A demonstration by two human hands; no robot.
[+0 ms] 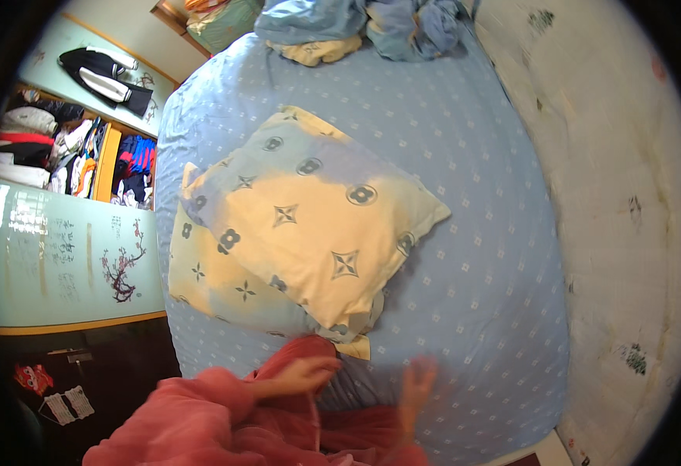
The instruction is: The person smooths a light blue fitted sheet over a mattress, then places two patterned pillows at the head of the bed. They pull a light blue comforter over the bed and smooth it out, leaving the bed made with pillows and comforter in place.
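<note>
My left hand (311,373) hovers over my red-clad knee, close to the lower corner of the pillows. Its fingers are loosely bent, with nothing visible in them. Blurred by motion, my right hand (418,381) is raised over the bed to the right of my lap and holds nothing. Ahead of me lies a patterned pillow (317,215) in cream, blue and lilac, set at a slant. It rests partly on a second pillow (212,276) with a similar print, whose middle is covered. Both are on a blue fitted sheet (480,291) with small white motifs.
Bunched bedding (410,29) is heaped at the bed's far end. To the left stands a wardrobe with a partly uncovered compartment of clothes (55,145) and a glossy sliding door (72,256). A black and white jacket (104,78) hangs there. A stained pale wall (608,233) borders the bed's right side.
</note>
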